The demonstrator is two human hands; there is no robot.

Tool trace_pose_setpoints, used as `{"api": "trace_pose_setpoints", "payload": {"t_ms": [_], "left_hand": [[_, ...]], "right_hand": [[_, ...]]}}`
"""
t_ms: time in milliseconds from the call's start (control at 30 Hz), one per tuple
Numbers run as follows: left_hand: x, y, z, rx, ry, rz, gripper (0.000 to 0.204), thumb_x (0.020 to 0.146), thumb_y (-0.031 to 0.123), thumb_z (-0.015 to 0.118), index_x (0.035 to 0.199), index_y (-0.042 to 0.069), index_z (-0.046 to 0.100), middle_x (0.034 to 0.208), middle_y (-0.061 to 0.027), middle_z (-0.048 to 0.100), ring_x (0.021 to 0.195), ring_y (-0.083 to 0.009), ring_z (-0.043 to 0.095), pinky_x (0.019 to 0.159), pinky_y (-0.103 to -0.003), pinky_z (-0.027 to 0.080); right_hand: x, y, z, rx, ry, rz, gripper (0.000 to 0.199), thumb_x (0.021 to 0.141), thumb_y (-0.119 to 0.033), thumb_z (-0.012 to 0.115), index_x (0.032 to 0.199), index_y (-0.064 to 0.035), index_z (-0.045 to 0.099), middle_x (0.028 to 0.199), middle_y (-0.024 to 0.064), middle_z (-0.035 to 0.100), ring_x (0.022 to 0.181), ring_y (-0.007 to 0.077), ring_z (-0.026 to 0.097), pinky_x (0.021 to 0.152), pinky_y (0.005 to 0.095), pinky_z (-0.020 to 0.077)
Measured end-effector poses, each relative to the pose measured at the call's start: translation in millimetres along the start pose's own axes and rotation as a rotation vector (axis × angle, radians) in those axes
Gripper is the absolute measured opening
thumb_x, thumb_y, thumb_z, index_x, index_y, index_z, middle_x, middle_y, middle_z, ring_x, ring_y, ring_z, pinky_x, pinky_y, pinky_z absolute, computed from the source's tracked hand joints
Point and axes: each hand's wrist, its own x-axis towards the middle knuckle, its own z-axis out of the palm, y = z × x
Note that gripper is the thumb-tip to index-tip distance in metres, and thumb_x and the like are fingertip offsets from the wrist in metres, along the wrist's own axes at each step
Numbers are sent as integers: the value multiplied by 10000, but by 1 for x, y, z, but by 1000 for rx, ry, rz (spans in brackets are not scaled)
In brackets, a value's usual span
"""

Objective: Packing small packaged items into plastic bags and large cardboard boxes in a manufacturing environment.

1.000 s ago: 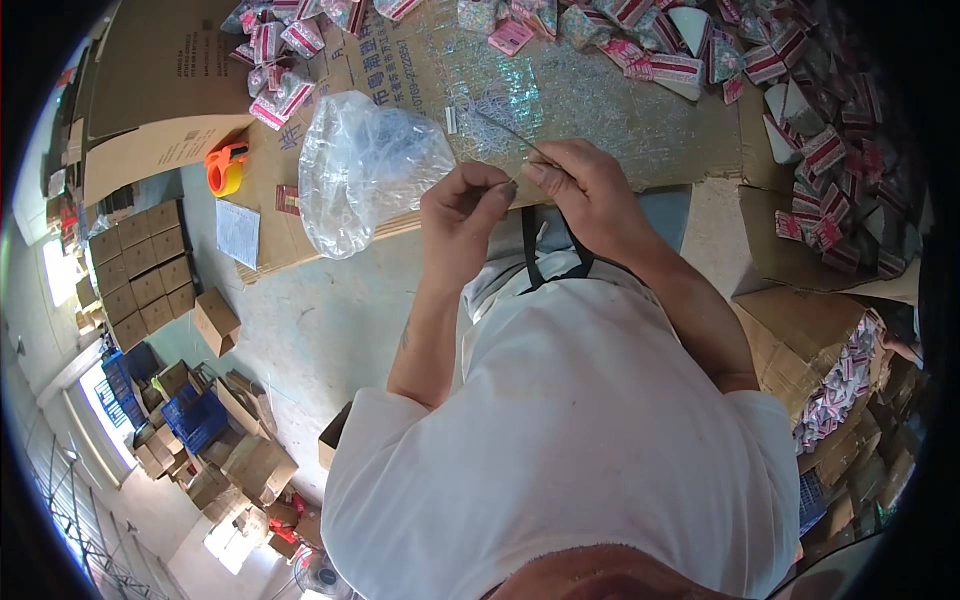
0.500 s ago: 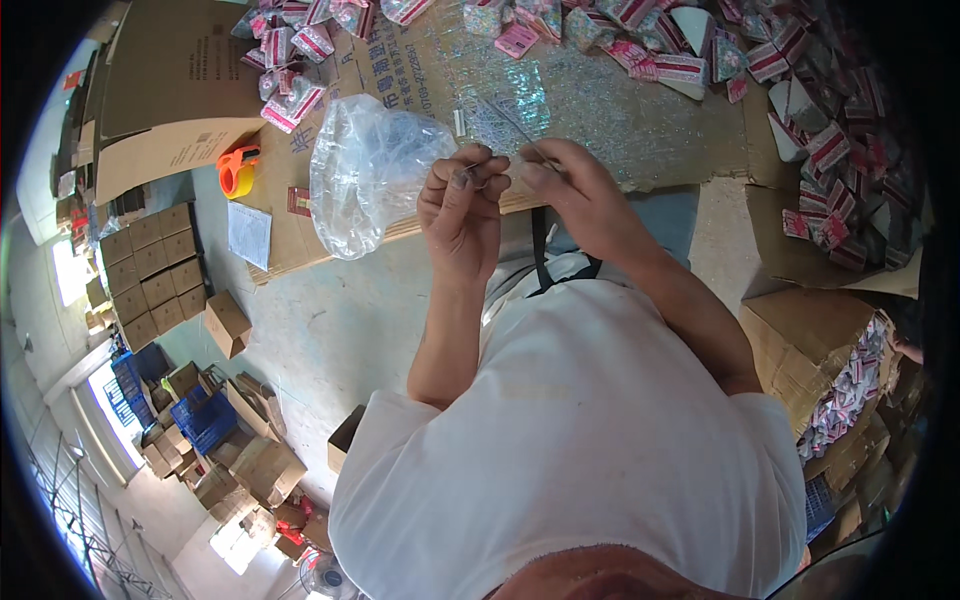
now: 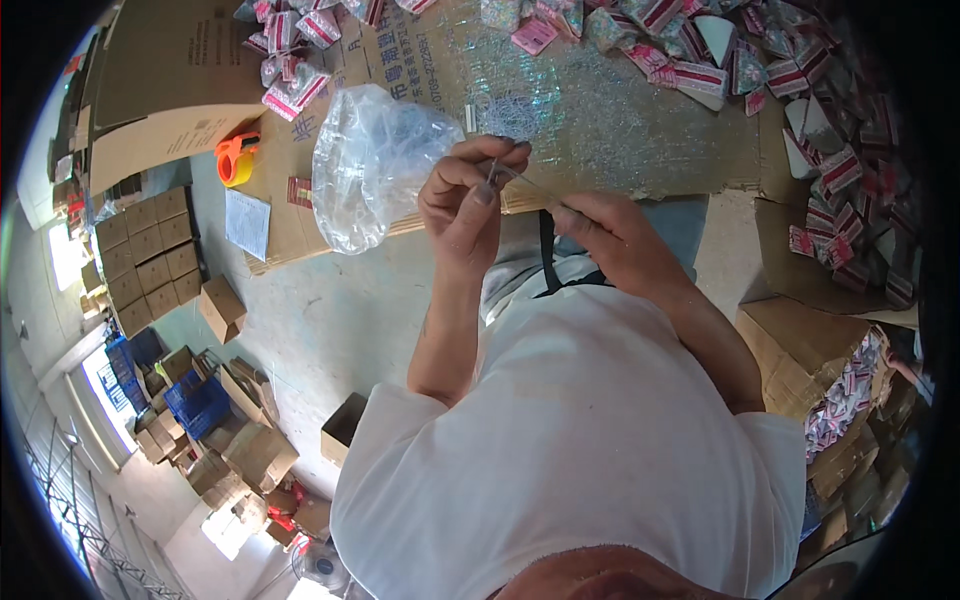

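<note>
A thin, pale, cord-like strand (image 3: 535,185) runs between my two hands above the table's near edge. My left hand (image 3: 462,205) pinches it with thumb and fingertips, and the strand bends there. Lower and to the right, my right hand (image 3: 625,240) closes on the other end, the fingers curled around it. Just beyond my left hand lies a tangle of fine clear strands (image 3: 510,117), with a short white strip (image 3: 470,118) beside it. A crumpled clear plastic bag (image 3: 345,165) sits left of my left hand, partly over the table edge.
Small pink-and-white packets (image 3: 690,75) are heaped along the far and right sides of the cardboard-covered table (image 3: 680,150). An orange tape dispenser (image 3: 236,160), a paper sheet (image 3: 247,222) and a large carton (image 3: 165,95) are at left. An open box of packets (image 3: 810,345) stands at right.
My right hand has moved right and toward me, away from my left hand, so the strand now stretches between them. My left hand stays nearly in place, its fingers raised slightly.
</note>
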Motion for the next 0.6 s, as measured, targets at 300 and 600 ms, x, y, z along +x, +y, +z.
{"api": "trace_pose_setpoints", "payload": {"t_ms": [300,600], "left_hand": [[1,5,2,215,54,-14,67,877,-41,646,875,-2,592,1155,-192,655,1079,-307,677,940,-454,546],[28,12,7,1354,-283,493,159,756,-100,706,825,-6,599,904,-156,708,756,-231,703,654,-294,551]], "right_hand": [[15,-12,-5,158,-101,42,342,1044,-277,538,1004,47,641,852,62,615,854,145,582,797,300,464],[-28,23,-28,-105,-70,49,356,1048,-290,535,1122,49,613,880,86,608,804,173,595,769,304,483]]}}
